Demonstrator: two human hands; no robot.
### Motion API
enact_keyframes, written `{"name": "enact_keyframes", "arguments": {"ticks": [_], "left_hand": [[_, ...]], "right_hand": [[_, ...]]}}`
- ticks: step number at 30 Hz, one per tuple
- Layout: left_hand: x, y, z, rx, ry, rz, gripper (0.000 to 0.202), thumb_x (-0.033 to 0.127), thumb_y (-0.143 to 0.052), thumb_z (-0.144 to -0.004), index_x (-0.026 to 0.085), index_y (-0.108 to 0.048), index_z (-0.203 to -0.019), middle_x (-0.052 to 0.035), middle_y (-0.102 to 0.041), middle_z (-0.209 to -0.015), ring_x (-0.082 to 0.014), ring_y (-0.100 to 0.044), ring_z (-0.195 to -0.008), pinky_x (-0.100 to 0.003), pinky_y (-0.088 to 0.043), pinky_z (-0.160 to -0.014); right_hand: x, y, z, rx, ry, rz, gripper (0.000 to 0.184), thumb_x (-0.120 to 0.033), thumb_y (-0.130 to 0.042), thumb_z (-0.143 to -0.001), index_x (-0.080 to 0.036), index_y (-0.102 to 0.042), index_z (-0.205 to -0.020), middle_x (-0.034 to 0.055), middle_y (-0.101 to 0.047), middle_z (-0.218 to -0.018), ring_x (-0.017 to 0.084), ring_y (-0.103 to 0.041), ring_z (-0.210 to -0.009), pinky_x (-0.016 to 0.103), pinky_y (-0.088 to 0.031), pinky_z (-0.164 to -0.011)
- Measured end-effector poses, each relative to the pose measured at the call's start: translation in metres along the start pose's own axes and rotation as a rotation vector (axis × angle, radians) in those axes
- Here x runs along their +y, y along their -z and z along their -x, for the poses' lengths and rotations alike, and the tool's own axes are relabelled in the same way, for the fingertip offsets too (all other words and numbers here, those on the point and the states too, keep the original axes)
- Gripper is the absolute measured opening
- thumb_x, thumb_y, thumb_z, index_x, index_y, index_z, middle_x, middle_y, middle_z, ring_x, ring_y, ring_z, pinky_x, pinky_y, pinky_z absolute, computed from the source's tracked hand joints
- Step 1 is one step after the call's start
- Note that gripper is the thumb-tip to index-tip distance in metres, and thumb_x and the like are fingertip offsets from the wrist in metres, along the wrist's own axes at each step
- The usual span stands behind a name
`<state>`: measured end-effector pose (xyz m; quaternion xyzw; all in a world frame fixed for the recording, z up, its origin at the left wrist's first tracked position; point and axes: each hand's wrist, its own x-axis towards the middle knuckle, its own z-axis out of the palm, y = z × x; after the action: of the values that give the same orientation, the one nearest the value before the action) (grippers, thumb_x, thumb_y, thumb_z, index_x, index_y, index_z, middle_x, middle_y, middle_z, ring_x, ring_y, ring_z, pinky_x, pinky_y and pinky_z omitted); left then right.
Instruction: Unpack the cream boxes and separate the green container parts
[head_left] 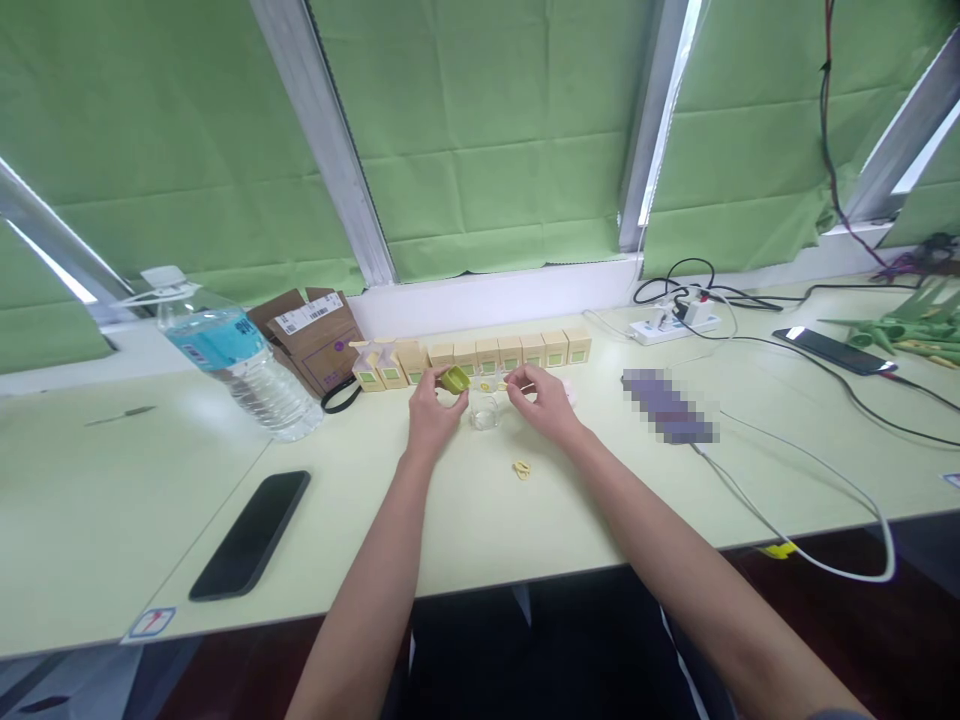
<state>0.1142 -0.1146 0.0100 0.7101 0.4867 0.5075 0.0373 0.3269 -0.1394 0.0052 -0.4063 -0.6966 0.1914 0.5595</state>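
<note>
My left hand (433, 418) grips a small green open container (455, 380) between thumb and fingers, tipped so that its hollow faces right. Opposite it, the fingers of my right hand (541, 400) are pinched at a small pale yellow piece too tiny to identify. Between and just below both hands stands a small clear glass cup (484, 413). Several thin yellow loops (522, 469) lie on the table nearer to me. Behind the hands runs a row of small yellow boxes (510, 352) with green labels; some at the left end have raised flaps.
A large water bottle (247, 360) leans at the left beside an opened brown carton (319, 340). A black phone (251, 535) lies front left. To the right are a blurred-out purple object (667, 405), a power strip (673, 325), cables and another phone (834, 350).
</note>
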Motion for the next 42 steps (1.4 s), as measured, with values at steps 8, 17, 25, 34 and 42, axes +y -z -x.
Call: {"name": "enact_keyframes", "arguments": {"ticks": [8, 17, 25, 34, 42], "left_hand": [[-0.011, 0.012, -0.006, 0.075, 0.195, -0.038, 0.040, 0.035, -0.064, -0.081, 0.024, -0.055, -0.119, -0.0026, -0.068, -0.092, -0.0172, -0.063, -0.076, -0.030, -0.050, -0.072], [-0.022, 0.003, -0.001, -0.131, 0.252, -0.262, 0.039, 0.036, -0.066, -0.078, 0.024, -0.050, -0.112, -0.0099, -0.068, -0.107, -0.0291, -0.064, -0.101, -0.042, -0.047, -0.089], [-0.029, -0.002, 0.000, -0.195, 0.108, -0.362, 0.007, 0.030, -0.061, -0.082, 0.024, -0.062, -0.086, -0.0091, -0.072, -0.099, -0.0309, -0.061, -0.101, -0.045, -0.046, -0.090], [-0.035, -0.004, 0.001, -0.159, 0.141, -0.427, 0.012, 0.031, -0.063, -0.080, 0.021, -0.070, -0.078, -0.0116, -0.074, -0.099, -0.0316, -0.064, -0.101, -0.050, -0.042, -0.099], [-0.038, -0.003, 0.002, -0.253, 0.159, -0.364, 0.026, 0.044, -0.060, -0.084, 0.024, -0.075, -0.079, -0.0094, -0.076, -0.096, -0.0280, -0.063, -0.104, -0.048, -0.038, -0.105]], "right_hand": [[0.000, -0.003, 0.002, -0.022, -0.002, -0.002, 0.006, -0.028, -0.056, -0.087, -0.022, -0.058, -0.086, 0.0039, -0.067, -0.094, 0.016, -0.064, -0.082, 0.031, -0.056, -0.075], [0.001, -0.003, 0.001, -0.036, -0.001, -0.004, 0.008, -0.028, -0.055, -0.087, -0.022, -0.059, -0.085, 0.0033, -0.066, -0.089, 0.016, -0.063, -0.081, 0.030, -0.056, -0.074], [0.000, -0.002, 0.002, -0.041, 0.001, 0.012, 0.008, -0.028, -0.055, -0.086, -0.022, -0.059, -0.083, 0.0027, -0.065, -0.086, 0.016, -0.063, -0.079, 0.030, -0.055, -0.074], [0.003, -0.004, 0.002, -0.052, 0.004, 0.025, 0.007, -0.026, -0.056, -0.085, -0.022, -0.061, -0.082, 0.0025, -0.066, -0.084, 0.016, -0.063, -0.076, 0.030, -0.055, -0.073], [0.000, -0.001, 0.002, -0.086, -0.003, 0.002, 0.008, -0.026, -0.057, -0.085, -0.021, -0.062, -0.081, 0.0015, -0.066, -0.082, 0.015, -0.062, -0.074, 0.030, -0.054, -0.073]]}}
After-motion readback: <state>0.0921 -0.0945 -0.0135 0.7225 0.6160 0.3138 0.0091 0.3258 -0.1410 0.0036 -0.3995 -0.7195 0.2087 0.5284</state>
